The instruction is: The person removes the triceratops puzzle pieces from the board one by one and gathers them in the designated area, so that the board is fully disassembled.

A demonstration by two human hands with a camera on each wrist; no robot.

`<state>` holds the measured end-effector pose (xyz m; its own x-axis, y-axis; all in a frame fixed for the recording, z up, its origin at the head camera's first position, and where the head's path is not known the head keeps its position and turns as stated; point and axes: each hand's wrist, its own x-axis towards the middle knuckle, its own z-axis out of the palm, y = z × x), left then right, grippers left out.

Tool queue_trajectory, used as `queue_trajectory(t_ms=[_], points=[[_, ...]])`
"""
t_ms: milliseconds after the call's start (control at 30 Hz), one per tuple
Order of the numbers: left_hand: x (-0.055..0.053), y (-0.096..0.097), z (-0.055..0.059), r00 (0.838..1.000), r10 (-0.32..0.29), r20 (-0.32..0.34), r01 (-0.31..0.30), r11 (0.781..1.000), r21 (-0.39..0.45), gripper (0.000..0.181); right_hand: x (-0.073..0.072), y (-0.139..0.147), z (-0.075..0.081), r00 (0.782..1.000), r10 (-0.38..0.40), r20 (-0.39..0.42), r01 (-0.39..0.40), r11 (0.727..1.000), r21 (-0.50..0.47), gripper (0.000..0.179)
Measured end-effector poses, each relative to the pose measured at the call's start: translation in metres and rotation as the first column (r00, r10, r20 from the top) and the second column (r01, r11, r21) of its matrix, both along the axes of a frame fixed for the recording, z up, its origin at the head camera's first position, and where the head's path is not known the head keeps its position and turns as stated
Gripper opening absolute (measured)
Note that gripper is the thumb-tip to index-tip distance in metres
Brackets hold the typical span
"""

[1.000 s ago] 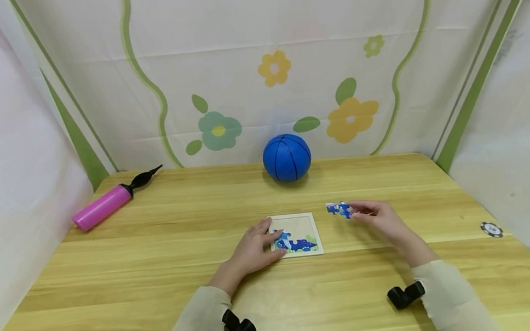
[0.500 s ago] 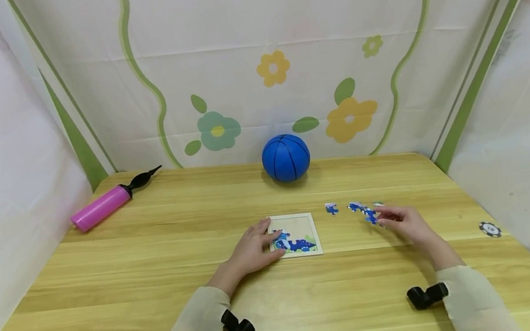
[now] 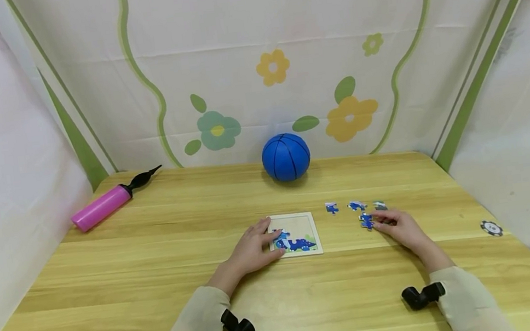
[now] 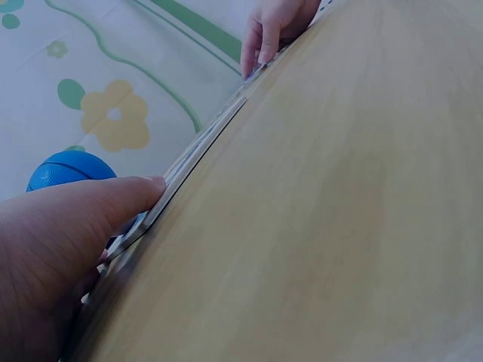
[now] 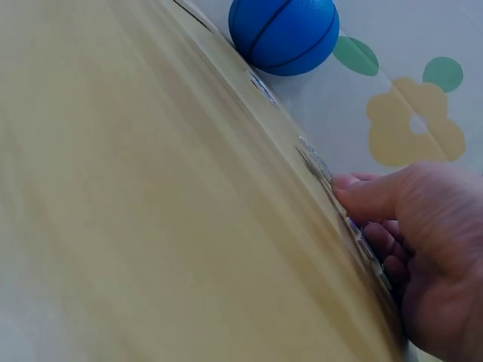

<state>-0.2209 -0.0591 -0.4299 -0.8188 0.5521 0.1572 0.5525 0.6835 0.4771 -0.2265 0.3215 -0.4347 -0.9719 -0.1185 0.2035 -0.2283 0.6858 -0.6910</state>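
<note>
Four jigsaw pieces sit outside the tray (image 3: 299, 222), all right of the centre of the head view. The first piece (image 3: 332, 208) lies just beside the tray's upper right corner; the second piece (image 3: 356, 205) lies farther right, and the third piece (image 3: 380, 205) is partly hidden behind the fingers. The nearest piece (image 3: 367, 222), lower than these in the frame, is pinched at its right edge by the thumb and fingers of the right hand (image 3: 398, 228).

The left hand (image 3: 253, 248) rests on the tray's left side with its fingers spread apart. Fitted pieces (image 3: 299, 245) fill the lower part of the tray, some hidden beneath that hand.

Each piece looks thin, flat and stiff, probably light card or board. I would expect it to be hard to get a nail under on the smooth table (image 3: 171, 287), and likely to slide when pushed; the knobs seem the weakest spots. A pinch across opposite edges of the body suits it better than a tug on a tab. The tray, also light by its look, would probably skate about without a palm or fingers on its rim.
</note>
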Motion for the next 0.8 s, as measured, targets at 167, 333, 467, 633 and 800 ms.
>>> queue_trajectory(t_ms=[167,333,467,633,800], points=[[0.000,-0.001,0.000,1.000,0.003,0.005,-0.003,1.000,0.004,0.054,-0.001,-0.002,-0.001,1.000,0.003,-0.005,-0.003,1.000,0.029,0.030],[0.001,-0.001,-0.001,1.000,0.007,0.007,-0.007,1.000,-0.005,0.054,-0.002,-0.003,-0.001,1.000,0.010,0.009,-0.010,0.999,0.041,0.030],[0.000,-0.001,-0.002,1.000,0.007,0.004,-0.007,1.000,-0.003,0.055,-0.001,-0.004,0.001,1.000,0.017,0.022,-0.018,0.998,0.053,0.031],[0.000,0.000,-0.003,1.000,0.005,0.002,-0.005,1.000,-0.006,0.055,0.000,-0.003,0.005,0.997,0.012,0.070,-0.015,0.999,0.044,0.035],[0.000,0.001,0.000,1.000,0.010,0.009,-0.010,1.000,0.000,0.056,-0.002,-0.003,0.012,0.993,0.026,0.119,-0.028,1.000,0.012,0.041]])
